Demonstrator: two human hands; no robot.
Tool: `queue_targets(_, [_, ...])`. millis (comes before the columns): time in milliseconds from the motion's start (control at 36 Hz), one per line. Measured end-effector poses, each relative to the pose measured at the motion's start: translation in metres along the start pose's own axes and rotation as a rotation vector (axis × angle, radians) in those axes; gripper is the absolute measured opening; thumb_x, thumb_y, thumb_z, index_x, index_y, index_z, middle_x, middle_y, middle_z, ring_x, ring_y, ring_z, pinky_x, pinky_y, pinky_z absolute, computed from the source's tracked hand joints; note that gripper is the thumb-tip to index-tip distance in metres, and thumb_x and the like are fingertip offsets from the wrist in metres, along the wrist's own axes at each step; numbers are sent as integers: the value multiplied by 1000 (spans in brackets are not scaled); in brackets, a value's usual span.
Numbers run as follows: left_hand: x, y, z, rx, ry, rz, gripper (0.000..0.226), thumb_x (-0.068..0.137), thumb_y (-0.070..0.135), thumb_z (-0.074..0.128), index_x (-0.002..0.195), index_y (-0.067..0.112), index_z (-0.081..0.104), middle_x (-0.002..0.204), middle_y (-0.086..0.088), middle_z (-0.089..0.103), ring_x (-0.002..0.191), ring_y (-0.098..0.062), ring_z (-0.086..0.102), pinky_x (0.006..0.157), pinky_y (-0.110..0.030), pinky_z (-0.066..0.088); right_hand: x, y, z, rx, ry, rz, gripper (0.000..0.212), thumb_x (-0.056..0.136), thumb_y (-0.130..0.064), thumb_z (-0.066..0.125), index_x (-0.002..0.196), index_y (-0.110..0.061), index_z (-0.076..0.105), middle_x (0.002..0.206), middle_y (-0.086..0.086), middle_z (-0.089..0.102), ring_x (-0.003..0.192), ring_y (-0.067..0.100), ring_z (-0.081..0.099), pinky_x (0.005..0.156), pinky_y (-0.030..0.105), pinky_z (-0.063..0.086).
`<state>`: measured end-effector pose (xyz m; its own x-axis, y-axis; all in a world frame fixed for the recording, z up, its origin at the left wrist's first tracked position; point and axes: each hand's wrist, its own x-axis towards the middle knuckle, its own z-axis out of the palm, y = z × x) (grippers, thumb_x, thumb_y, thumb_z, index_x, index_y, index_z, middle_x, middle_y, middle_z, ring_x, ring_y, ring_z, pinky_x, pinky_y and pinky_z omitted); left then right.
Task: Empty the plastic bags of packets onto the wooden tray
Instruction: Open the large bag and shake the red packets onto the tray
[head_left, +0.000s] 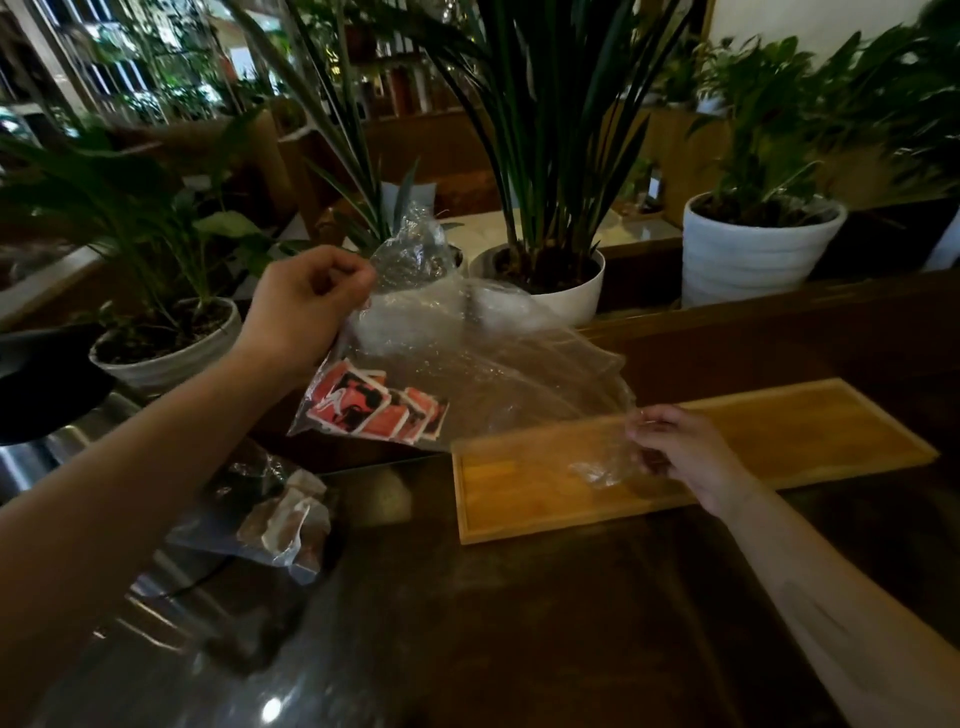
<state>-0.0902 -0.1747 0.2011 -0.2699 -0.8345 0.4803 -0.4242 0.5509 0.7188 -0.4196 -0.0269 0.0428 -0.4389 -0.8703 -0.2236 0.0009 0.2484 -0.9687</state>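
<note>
A clear, crinkled plastic bag hangs stretched between both hands, red-and-white flat packets bunched in its lower corner just below the left hand, their print too blurred to read. That hand pinches the bag's top; the right hand pinches the open edge over the long, empty wooden tray. Below the left forearm, a second bag lies on the dark glossy counter, its brownish contents indistinct.

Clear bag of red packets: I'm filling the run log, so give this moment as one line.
left hand: pinches clear bag top | right hand: pinches opposite edge | red packets: inside | wooden tray: no packets | second bag: on counter
</note>
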Motion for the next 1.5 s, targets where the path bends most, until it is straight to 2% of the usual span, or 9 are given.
queue_targets(139, [14,12,9,20,-73,-15,19,95,31,61,80,41,65,72,13,62,54,12,53,60,-20,42,-2,1,0,10,44,5,16,88,-7,65,104,-10,66,91,13,70,70,21,64,61,32,54])
queue_targets(306, [24,23,22,-41,-100,-39,23,100,26,53,84,38,64,73,8,58,63,-6,51,57,-23,45,-4,5,2,43,66,16,15,89,-8,64,103,-12,65,87,10,69,71,22,63,66,35,53])
queue_targets(444, [30,25,33,-100,-57,-88,27,101,24,47,83,36,62,66,9,52,41,7,43,44,-16,37,-6,6,4,47,84,14,14,87,-10,66,100,-14,66,81,11,68,70,23,62,71,40,51])
queue_targets(639, [33,36,34,-143,-52,-17,25,100,27,44,84,34,61,53,18,51,42,3,39,38,-14,31,-10,4,8,70,90,18,15,87,-8,66,102,-13,65,79,12,67,69,25,61,70,40,51])
queue_targets(778, [35,47,37,-47,-60,40,22,102,24,44,90,32,61,65,7,49,43,3,40,40,-14,34,-14,6,10,95,98,40,16,88,-7,65,105,-10,64,88,13,66,76,25,61,70,38,52])
queue_targets(972, [36,52,39,1,-87,86,18,104,22,42,104,20,60,68,3,50,55,-12,42,52,-30,35,-14,12,12,125,131,65,18,89,-9,65,106,-11,63,97,14,67,80,25,64,70,37,55])
queue_targets(1167, [45,50,36,43,-55,106,16,103,23,44,97,25,58,67,7,50,53,-7,43,51,-28,38,-10,11,19,163,139,57,15,88,-10,67,102,-12,64,91,13,69,75,23,65,66,35,55])
queue_targets(1278, [52,52,27,60,-34,115,16,103,24,45,96,25,59,63,7,47,39,4,39,40,-14,34,-9,8,24,171,118,37,15,86,-9,68,101,-13,65,87,13,71,73,24,66,68,38,55])
queue_targets(1500, [57,51,5,91,10,133,15,102,21,46,96,23,60,65,7,48,38,7,41,38,-6,31,-9,-1,33,167,68,0,20,85,-15,70,105,-16,65,106,14,66,90,28,65,63,34,51])
